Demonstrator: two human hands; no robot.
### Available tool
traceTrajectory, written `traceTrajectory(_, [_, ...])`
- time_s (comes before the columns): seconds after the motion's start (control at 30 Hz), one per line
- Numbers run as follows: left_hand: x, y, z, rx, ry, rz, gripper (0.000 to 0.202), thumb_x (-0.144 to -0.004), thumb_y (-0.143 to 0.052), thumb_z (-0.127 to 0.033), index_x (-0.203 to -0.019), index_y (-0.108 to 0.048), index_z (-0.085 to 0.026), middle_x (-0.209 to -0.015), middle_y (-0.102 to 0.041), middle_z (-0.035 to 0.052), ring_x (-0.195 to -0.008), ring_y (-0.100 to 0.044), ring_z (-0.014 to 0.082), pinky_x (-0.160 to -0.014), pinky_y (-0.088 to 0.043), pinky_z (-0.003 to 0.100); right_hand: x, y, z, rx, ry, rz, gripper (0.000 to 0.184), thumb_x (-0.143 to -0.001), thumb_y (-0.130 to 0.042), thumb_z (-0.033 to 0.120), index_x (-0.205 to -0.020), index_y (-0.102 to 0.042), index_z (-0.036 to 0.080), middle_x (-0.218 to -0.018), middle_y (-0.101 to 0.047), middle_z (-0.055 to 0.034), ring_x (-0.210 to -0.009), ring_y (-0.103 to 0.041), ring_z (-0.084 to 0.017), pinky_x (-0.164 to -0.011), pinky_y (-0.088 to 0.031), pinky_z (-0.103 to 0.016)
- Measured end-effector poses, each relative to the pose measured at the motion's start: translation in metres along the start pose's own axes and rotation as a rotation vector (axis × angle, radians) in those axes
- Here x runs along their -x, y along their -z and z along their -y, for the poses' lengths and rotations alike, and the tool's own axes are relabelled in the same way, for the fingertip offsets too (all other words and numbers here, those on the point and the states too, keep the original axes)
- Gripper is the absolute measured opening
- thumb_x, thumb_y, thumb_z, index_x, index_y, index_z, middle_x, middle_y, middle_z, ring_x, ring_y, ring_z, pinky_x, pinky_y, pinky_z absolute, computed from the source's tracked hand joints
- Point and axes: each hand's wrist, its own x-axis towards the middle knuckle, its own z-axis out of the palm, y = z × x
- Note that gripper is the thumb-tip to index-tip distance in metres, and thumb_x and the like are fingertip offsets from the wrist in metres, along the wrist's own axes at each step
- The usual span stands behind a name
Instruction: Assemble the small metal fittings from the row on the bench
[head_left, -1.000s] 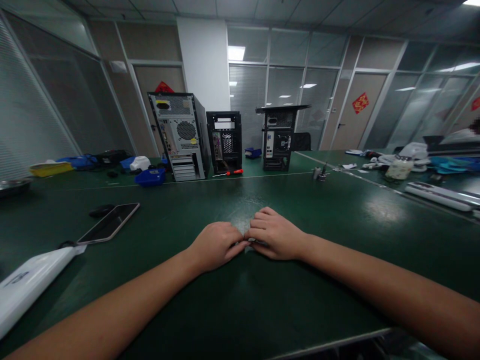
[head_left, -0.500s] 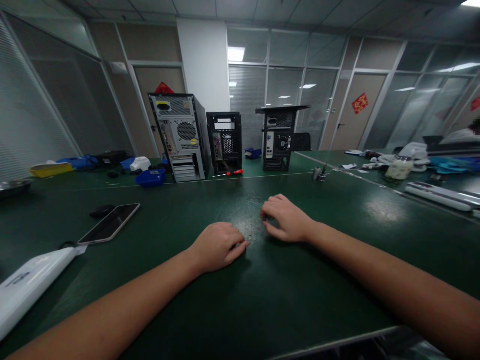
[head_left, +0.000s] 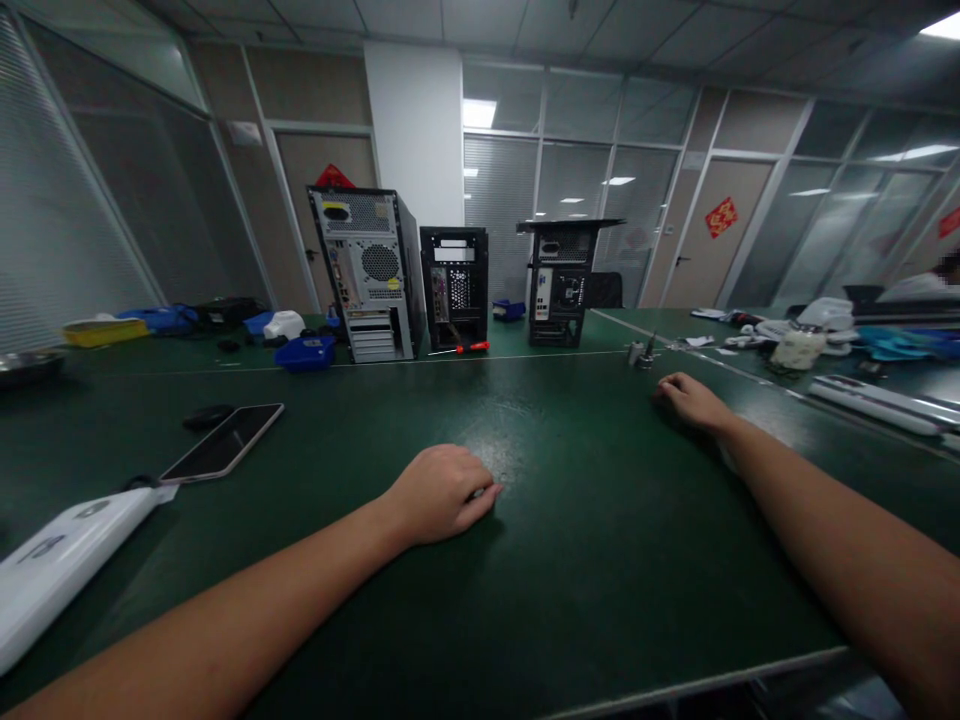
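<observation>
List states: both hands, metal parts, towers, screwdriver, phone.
Left hand: loosely curled
Right hand: partly curled
Metal parts: standing close together
Left tower: upright, back showing
Middle tower: upright, back showing
Right tower: upright, flat panel across top
Screwdriver: lying down
Phone: flat, screen dark

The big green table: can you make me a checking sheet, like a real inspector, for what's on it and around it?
Surface: green table, shiny, with scuffs near the middle.
Job's things: small metal parts, just beyond the right hand, not touched.
Clutter: phone, white object, blue bin, red-handled screwdriver, three computer cases.
Hands: left hand rests on the table, fingers curled; right is curled too. Can't tell if either holds something.
Cables: dark loop by the white object, maybe a cord.
Surroundings: glass walls, doors, red decorations, a person at far right.
</observation>
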Motion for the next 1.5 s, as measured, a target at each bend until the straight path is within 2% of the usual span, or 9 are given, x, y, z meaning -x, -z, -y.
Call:
traceTrajectory(0.13, [0.000,-0.002,0.000,-0.012,-0.003,-0.004,0.035,-0.102,-0.048,-0.031,-0.076,-0.067,-0.017,-0.069,-0.064,0.0025,-0.066,-0.057,0.0173,-0.066,-0.040,0.031,0.001,0.001,-0.009,-0.096,-0.099,-0.039,0.033,-0.087,-0.048,0.042,-0.092,-0.069,0.017,-0.098,-0.075,-0.0156,-0.084,-0.067,-0.027,-0.080,-0.052,-0.041])
traceTrajectory(0.27, [0.003,-0.001,-0.001,-0.011,-0.007,-0.009,0.035,-0.102,-0.048,-0.030,-0.075,-0.066,-0.017,-0.070,-0.063,0.0022,-0.066,-0.057,0.0171,-0.066,-0.040,0.031,0.006,0.002,-0.003,-0.156,-0.135,-0.092,0.030,-0.083,-0.056,0.043,-0.092,-0.071,0.017,-0.096,-0.076,-0.0139,-0.084,-0.067,-0.027,-0.079,-0.051,-0.040])
traceTrajectory(0.4, [0.003,0.001,-0.003,-0.001,-0.001,-0.005,0.035,-0.102,-0.048,-0.030,-0.076,-0.066,-0.017,-0.070,-0.063,0.0018,-0.066,-0.057,0.0171,-0.067,-0.041,0.032,0.009,0.014,0.002,-0.154,-0.148,-0.164,0.033,-0.084,-0.058,0.041,-0.098,-0.074,0.015,-0.102,-0.075,-0.0162,-0.087,-0.065,-0.025,-0.079,-0.046,-0.036])
traceTrajectory(0.53, [-0.002,0.001,-0.006,0.006,0.004,0.001,0.034,-0.102,-0.049,-0.029,-0.076,-0.066,-0.017,-0.070,-0.063,0.0017,-0.066,-0.057,0.0167,-0.066,-0.040,0.031,0.006,0.035,0.002,-0.094,-0.140,-0.273,0.040,-0.092,-0.046,0.039,-0.105,-0.074,0.013,-0.115,-0.072,-0.0203,-0.097,-0.061,-0.026,-0.079,-0.040,-0.035])
traceTrajectory(0.67, [-0.003,-0.002,-0.006,-0.007,0.000,-0.011,0.032,-0.101,-0.051,-0.029,-0.075,-0.065,-0.017,-0.069,-0.063,0.0015,-0.065,-0.056,0.0168,-0.065,-0.039,0.030,0.005,0.049,0.000,0.048,-0.149,-0.334,0.043,-0.094,-0.037,0.033,-0.100,-0.074,0.013,-0.110,-0.073,-0.0186,-0.094,-0.061,-0.027,-0.075,-0.040,-0.033])
traceTrajectory(0.8, [-0.001,-0.004,-0.004,-0.004,-0.001,-0.011,0.030,-0.100,-0.051,-0.028,-0.075,-0.065,-0.017,-0.069,-0.062,0.0012,-0.065,-0.056,0.0166,-0.065,-0.039,0.031,0.006,0.051,-0.006,0.171,-0.118,-0.299,0.041,-0.091,-0.051,0.044,-0.107,-0.078,0.018,-0.106,-0.076,-0.0142,-0.094,-0.065,-0.027,-0.075,-0.042,-0.033])
traceTrajectory(0.97, [-0.003,-0.005,-0.004,0.010,-0.001,-0.016,0.030,-0.100,-0.051,-0.028,-0.076,-0.065,-0.017,-0.069,-0.062,0.0012,-0.065,-0.056,0.0164,-0.065,-0.039,0.030,0.008,0.048,-0.014,0.157,-0.095,-0.249,0.036,-0.082,-0.067,0.041,-0.109,-0.081,0.022,-0.101,-0.079,-0.0072,-0.095,-0.069,-0.026,-0.081,-0.047,-0.032])
traceTrajectory(1.23, [-0.002,-0.002,-0.005,0.013,-0.010,-0.035,0.030,-0.100,-0.052,-0.027,-0.075,-0.065,-0.017,-0.068,-0.062,0.0009,-0.063,-0.055,0.0158,-0.064,-0.039,0.030,0.010,0.045,-0.015,0.152,-0.025,-0.119,0.037,-0.086,-0.064,0.038,-0.113,-0.079,0.019,-0.104,-0.079,-0.0107,-0.099,-0.070,-0.027,-0.081,-0.048,-0.032])
traceTrajectory(1.5, [-0.004,0.000,-0.006,0.009,0.003,-0.019,0.029,-0.100,-0.052,-0.027,-0.076,-0.066,-0.017,-0.069,-0.063,0.0009,-0.064,-0.056,0.0162,-0.064,-0.040,0.030,0.005,0.039,-0.023,0.157,0.020,-0.119,0.036,-0.086,-0.063,0.042,-0.110,-0.078,0.020,-0.104,-0.078,-0.0101,-0.098,-0.071,-0.028,-0.084,-0.049,-0.036])
